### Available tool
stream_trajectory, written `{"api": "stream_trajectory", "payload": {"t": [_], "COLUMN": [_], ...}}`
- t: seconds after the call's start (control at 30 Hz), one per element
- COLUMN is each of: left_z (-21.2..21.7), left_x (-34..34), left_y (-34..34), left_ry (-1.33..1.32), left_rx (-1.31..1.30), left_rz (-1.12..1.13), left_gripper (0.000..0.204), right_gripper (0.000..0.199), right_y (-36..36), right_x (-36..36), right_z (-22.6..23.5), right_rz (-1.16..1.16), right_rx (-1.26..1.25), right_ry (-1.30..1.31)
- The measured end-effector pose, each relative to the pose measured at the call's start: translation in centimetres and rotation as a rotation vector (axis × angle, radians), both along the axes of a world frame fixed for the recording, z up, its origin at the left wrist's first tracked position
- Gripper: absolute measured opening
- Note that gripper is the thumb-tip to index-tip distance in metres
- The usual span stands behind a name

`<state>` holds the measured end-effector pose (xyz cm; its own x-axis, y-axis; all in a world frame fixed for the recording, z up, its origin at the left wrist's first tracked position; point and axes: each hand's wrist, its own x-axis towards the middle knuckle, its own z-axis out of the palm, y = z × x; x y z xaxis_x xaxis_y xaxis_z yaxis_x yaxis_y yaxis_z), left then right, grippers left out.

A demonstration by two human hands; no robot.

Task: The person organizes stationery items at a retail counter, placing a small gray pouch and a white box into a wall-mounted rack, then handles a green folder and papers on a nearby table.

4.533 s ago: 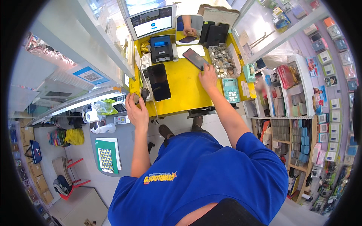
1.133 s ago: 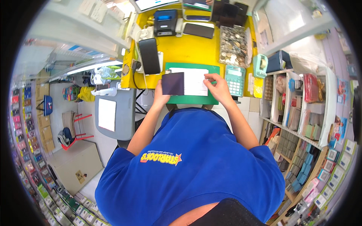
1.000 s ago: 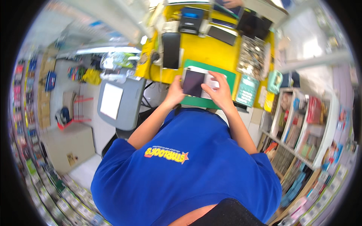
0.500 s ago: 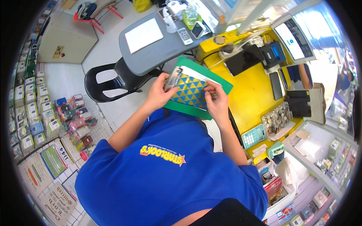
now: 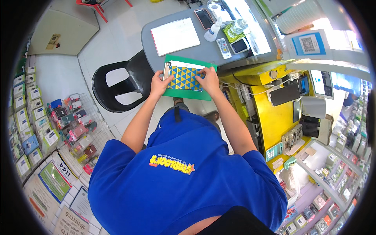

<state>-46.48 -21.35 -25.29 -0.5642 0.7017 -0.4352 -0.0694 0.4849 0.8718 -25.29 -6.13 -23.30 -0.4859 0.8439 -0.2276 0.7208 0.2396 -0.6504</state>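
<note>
Blue-and-yellow triangles catch the eye first: a patterned card (image 5: 184, 78), or perhaps a flat case, lying on a green cutting mat (image 5: 187, 93), and both are up in the air, just off the near edge of the grey tabletop (image 5: 203, 51) and above the gap beside a black chair (image 5: 117, 84). Left hand (image 5: 158, 83) curls round the left end, thumb on top, fingers tucked under the mat; right hand (image 5: 209, 80) pinches the right end, fingertips pressed down on the patterned face. Long axis of the card runs side to side between the two hands, tilted a touch so the right end sits lower in the picture, its printed face up towards the camera. Now the worry: nothing but those two grips carries the stack, so if either thumb eases off, I'd judge the card could skate across the smooth mat and drop to the floor. The mat's far edge sits just beside the tabletop rim too, and a nudge forward could knock it. Beyond that rim lie a white notebook (image 5: 175, 36), a small remote (image 5: 224, 48), a phone (image 5: 204, 18) and a spray bottle (image 5: 213, 32), well clear of the hands. Off to the right, a yellow counter (image 5: 270, 117) crowded with devices.
</note>
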Motion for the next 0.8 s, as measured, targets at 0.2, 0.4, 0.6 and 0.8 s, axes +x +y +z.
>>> {"api": "stream_trajectory", "payload": {"t": [0.2, 0.4, 0.6, 0.8], "left_z": [-9.1, -12.2, -7.7, -6.6], "left_x": [-2.8, -2.4, -3.1, -3.1], "left_y": [1.7, 1.1, 3.3, 5.8], "left_ry": [0.103, 0.386, 0.578, 0.651], "left_rx": [-0.091, -0.303, -0.503, -0.618], "left_rz": [0.115, 0.21, -0.067, -0.212], "left_gripper": [0.052, 0.044, 0.04, 0.024], "right_gripper": [0.053, 0.061, 0.078, 0.081], "right_y": [2.6, 5.2, 7.6, 7.5], "right_x": [-2.2, -3.5, -7.5, -8.3], "right_z": [-5.1, -9.0, -9.1, -8.7], "right_rz": [-0.037, 0.164, 0.345, 0.423], "right_rx": [-0.003, -0.04, -0.08, -0.061], "right_ry": [-0.078, -0.15, -0.235, -0.272]}}
